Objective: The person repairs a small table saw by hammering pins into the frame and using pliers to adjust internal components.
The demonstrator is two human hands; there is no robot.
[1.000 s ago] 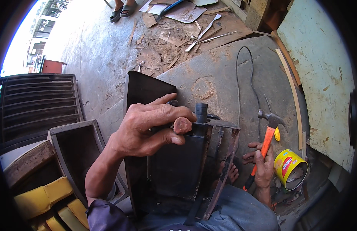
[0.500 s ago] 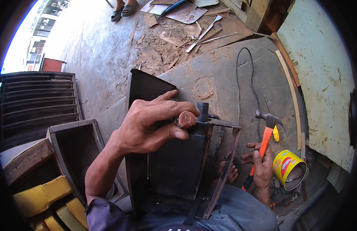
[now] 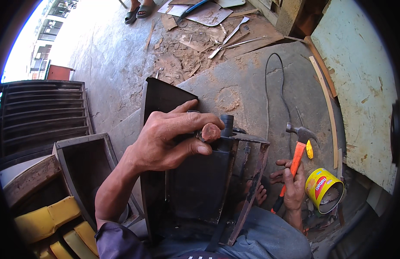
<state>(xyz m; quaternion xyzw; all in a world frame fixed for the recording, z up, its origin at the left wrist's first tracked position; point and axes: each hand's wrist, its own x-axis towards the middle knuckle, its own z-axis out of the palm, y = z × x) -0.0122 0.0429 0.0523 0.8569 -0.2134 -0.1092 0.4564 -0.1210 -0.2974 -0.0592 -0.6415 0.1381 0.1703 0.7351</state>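
Note:
My left hand (image 3: 165, 140) is closed round a short dark rod whose blunt, rusty reddish end (image 3: 210, 133) points toward me; its far end is hidden. Beneath that hand stands a dark metal frame (image 3: 244, 207) with a flat black box-like body (image 3: 197, 185) inside it. A short black cylinder (image 3: 226, 125) rises at its far side, close to my fingertips. On the right, my right hand (image 3: 293, 190) grips a claw hammer (image 3: 299, 155) by its orange and black handle. The hammer's head points away from me, apart from the frame.
A yellow tin (image 3: 311, 185) with a toothed metal disc inside lies beside the right hand. A black cable (image 3: 266, 90) loops over the concrete. Wood scraps (image 3: 187, 54) litter the far floor. Dark open boxes (image 3: 90, 159) and yellow pieces (image 3: 49, 220) are at left. Someone's sandalled feet (image 3: 144, 12) stand far off.
The rusty rod end has shifted very slightly to the right in my left hand. Otherwise both hands and the hammer stay where they were.

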